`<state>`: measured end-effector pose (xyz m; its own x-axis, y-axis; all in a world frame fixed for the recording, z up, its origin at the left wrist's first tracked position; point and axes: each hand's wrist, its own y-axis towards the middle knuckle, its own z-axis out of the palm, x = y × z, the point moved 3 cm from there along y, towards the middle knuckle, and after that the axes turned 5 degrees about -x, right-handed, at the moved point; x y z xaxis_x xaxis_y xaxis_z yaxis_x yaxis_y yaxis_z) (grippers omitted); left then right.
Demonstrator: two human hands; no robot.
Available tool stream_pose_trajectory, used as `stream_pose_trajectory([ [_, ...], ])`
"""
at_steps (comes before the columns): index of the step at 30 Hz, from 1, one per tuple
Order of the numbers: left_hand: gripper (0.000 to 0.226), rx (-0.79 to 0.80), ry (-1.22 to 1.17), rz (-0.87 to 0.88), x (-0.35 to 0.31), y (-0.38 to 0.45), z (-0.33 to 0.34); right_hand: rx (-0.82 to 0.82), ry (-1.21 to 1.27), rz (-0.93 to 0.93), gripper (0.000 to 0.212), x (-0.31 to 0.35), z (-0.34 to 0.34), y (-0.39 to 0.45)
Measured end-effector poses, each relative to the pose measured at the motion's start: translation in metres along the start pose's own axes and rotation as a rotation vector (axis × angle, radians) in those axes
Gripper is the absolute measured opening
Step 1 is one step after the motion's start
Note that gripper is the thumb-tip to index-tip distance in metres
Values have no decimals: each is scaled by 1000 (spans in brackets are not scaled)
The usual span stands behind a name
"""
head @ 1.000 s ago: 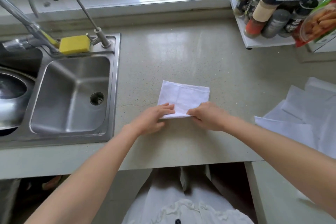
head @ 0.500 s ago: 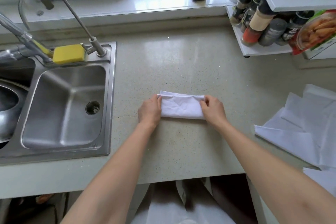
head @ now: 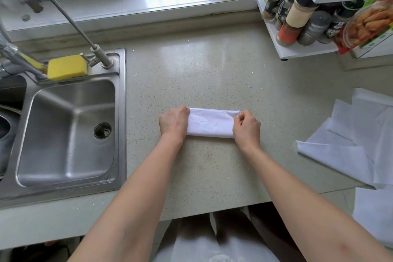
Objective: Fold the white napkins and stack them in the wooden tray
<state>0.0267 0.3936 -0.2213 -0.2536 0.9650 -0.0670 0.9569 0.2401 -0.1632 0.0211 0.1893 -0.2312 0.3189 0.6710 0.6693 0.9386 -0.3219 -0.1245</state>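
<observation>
2 bare hands work at the middle of the frame. At far left a steel sink [head: 63, 132] is set into the counter [head: 212, 66], with a yellow sponge [head: 67, 67] on its back rim. The left hand [head: 173, 122] rests on the left end of a folded white napkin [head: 210, 122], fingers curled over its edge. The right hand [head: 247, 126] pinches the right end. At right lies a loose pile of napkins [head: 357, 140]; a spice rack [head: 302, 21] fills the upper right.
</observation>
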Motion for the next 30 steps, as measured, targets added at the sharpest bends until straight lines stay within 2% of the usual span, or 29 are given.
stream_pose_trajectory([
  [4, 35, 3, 50, 4, -2, 0, -1, 17, -56, 16, 17, 4, 0, 3],
  [6, 35, 13, 53, 7, -3, 0, -1, -6, -172, -17, 14, 8, -4, 2],
  [8, 35, 24, 44, 6, -3, 1, -1, -67, -353, -153, 24, 12, -4, -1],
  [10, 35, 28, 49, 3, -3, 1, -1, -113, -426, -372, 42, 24, 3, -7],
  [12, 34, 24, 47, 12, -2, 2, 0, -21, -460, -590, 56, 36, 19, -16],
  [14, 34, 19, 36, 30, -2, 2, 0, 199, -564, -665, 65, 34, 35, -24],
  [16, 35, 30, 0, 30, -1, 3, -1, 327, -620, -608, 67, 19, 42, -29],
  [18, 36, 39, -11, 18, 0, 5, -1, 326, -643, -590, 65, 9, 42, -31],
  [19, 35, -8, -16, 38, 0, 5, -4, 324, -650, -588, 64, 8, 42, -30],
  [21, 36, -190, -88, 182, -4, -1, -9, 330, -652, -584, 65, 9, 43, -29],
  [22, 42, -227, -128, 300, -8, -6, -7, 329, -646, -580, 66, 10, 43, -29],
  [24, 54, -111, -85, 543, -13, -18, 9, 337, -643, -589, 66, 9, 44, -30],
  [25, 58, -4, -57, 575, -9, -23, 20, 341, -643, -592, 66, 8, 44, -31],
  [27, 62, 101, -61, 501, 4, -27, 34, 316, -624, -549, 65, 3, 38, -29],
  [30, 61, 109, 14, 452, 13, -19, 33, 307, -618, -421, 61, -7, 19, -24],
])
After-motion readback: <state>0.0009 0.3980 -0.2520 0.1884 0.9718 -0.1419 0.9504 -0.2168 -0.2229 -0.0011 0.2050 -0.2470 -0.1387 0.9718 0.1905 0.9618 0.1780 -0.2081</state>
